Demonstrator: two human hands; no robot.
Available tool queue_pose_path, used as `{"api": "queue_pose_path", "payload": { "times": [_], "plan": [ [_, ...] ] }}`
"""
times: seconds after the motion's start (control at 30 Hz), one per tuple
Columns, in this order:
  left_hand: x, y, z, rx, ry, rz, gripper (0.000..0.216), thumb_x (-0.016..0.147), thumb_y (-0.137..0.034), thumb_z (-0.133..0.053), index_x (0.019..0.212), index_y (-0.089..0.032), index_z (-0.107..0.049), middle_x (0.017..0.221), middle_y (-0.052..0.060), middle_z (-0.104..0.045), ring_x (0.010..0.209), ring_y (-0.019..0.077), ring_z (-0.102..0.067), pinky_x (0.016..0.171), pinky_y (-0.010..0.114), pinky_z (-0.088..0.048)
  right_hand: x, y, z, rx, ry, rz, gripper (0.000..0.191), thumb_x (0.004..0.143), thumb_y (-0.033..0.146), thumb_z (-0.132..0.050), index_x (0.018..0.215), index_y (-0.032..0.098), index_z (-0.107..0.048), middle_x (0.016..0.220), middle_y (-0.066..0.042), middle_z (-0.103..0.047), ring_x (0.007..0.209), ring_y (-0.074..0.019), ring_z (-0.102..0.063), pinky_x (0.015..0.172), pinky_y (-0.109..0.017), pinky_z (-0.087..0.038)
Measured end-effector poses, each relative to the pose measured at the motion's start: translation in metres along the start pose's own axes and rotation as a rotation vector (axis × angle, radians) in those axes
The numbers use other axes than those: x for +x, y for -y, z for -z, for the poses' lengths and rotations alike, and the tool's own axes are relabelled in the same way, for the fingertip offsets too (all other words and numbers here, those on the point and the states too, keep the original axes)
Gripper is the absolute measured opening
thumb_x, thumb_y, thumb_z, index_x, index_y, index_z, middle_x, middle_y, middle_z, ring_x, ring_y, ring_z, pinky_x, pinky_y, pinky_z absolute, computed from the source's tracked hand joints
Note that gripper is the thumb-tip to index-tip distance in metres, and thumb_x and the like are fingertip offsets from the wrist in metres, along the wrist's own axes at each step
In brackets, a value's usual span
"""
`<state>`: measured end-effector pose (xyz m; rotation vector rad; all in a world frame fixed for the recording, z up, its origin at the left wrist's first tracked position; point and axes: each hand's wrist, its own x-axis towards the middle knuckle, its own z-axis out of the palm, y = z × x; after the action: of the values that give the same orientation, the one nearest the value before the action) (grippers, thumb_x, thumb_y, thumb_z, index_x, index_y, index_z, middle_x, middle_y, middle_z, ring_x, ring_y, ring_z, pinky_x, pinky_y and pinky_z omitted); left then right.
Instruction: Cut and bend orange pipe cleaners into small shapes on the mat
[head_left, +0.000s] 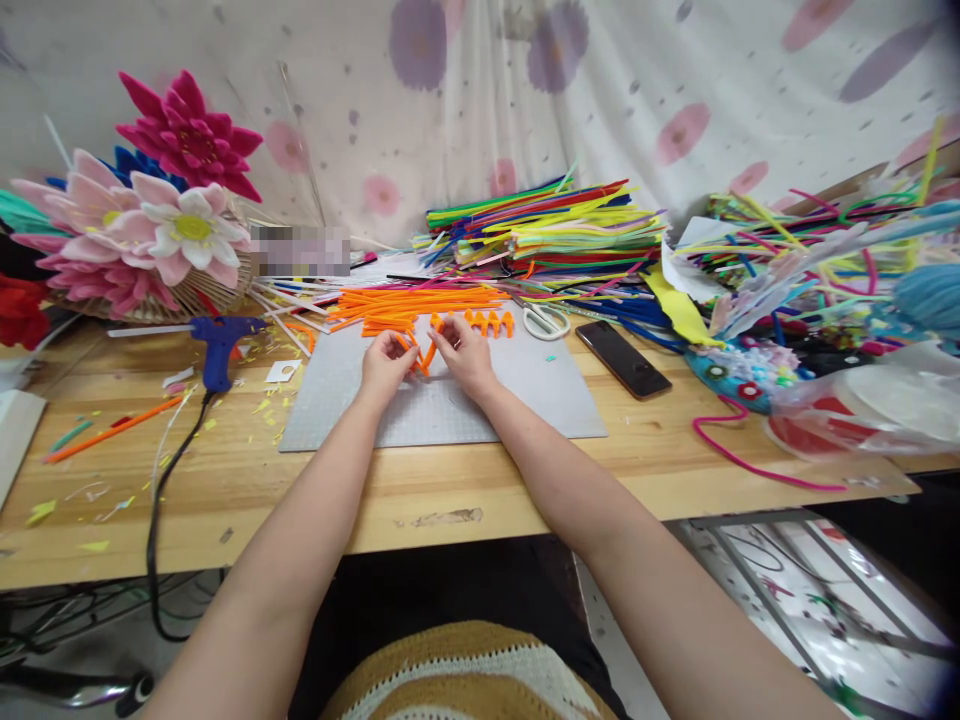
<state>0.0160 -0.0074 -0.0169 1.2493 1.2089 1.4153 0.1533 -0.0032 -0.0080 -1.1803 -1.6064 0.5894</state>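
Note:
Both hands are over the grey cutting mat [450, 428], close together. An orange pipe cleaner [425, 364], bent into a V, spans the gap between them. My left hand [386, 366] pinches one side of it between thumb and fingers. The other side is gripped by the fingertips of my right hand [465, 352]. Straight orange pipe cleaners [420, 300] lie in a bundle just beyond the hands. Several small bent orange pieces [495, 323] stand in a row to the right of my right hand.
White-handled scissors [546, 320] and a phone [624, 360] lie to the right. On the left is a blue glue gun [219, 350] with a black cord, near fuzzy flowers [187, 228]. Coloured pipe cleaners [555, 225] are heaped at the back. A pink strand [750, 465] lies front right.

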Motion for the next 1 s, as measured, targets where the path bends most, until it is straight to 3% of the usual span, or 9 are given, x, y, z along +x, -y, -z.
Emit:
{"api": "queue_pose_path", "payload": {
  "times": [0.1,0.4,0.67,0.83,1.0],
  "plan": [
    [0.000,0.001,-0.001,0.051,-0.003,-0.035,0.023,0.057,-0.021,-0.069,0.068,-0.018,-0.049,0.060,-0.004,-0.054,0.048,0.0080,-0.049,0.040,0.018,-0.038,0.000,-0.002,-0.001,-0.004,0.009,-0.004,0.017,0.079,0.037,-0.051,0.081,0.021,-0.051,0.073,-0.001,-0.056,0.063,-0.0121,-0.049,0.063,-0.025,-0.037],
    [0.002,0.000,0.000,-0.045,-0.111,-0.034,0.025,0.058,-0.025,-0.069,0.064,-0.017,-0.046,0.056,-0.006,-0.050,0.047,0.0059,-0.045,0.043,0.017,-0.038,-0.001,-0.004,-0.005,-0.098,0.213,0.071,0.016,0.079,0.036,-0.052,0.080,0.020,-0.053,0.068,0.000,-0.054,0.061,-0.0123,-0.046,0.061,-0.025,-0.035],
    [-0.004,-0.007,-0.008,-0.156,-0.064,0.057,0.030,0.053,-0.027,-0.072,0.064,-0.018,-0.045,0.057,-0.006,-0.051,0.045,0.0054,-0.046,0.043,0.019,-0.043,0.001,-0.003,-0.008,0.103,0.165,-0.001,0.014,0.078,0.034,-0.051,0.078,0.020,-0.050,0.065,0.002,-0.049,0.059,-0.0110,-0.044,0.059,-0.024,-0.035],
    [-0.001,-0.008,-0.007,-0.265,-0.111,0.049,0.030,0.054,-0.025,-0.071,0.067,-0.018,-0.045,0.064,-0.006,-0.055,0.048,0.0048,-0.050,0.044,0.018,-0.043,-0.001,-0.003,-0.011,0.038,0.260,0.022,0.014,0.076,0.031,-0.053,0.071,0.019,-0.048,0.061,0.003,-0.047,0.057,-0.0102,-0.042,0.057,-0.024,-0.034],
    [0.002,-0.009,-0.005,-0.362,-0.081,0.078,0.029,0.055,-0.024,-0.070,0.070,-0.018,-0.046,0.065,-0.005,-0.055,0.051,0.0054,-0.052,0.046,0.017,-0.042,0.001,-0.003,-0.016,0.319,0.317,-0.096,0.020,0.077,0.037,-0.051,0.087,0.021,-0.046,0.063,0.004,-0.054,0.051,-0.0087,-0.045,0.052,-0.022,-0.035]
  ]
}}
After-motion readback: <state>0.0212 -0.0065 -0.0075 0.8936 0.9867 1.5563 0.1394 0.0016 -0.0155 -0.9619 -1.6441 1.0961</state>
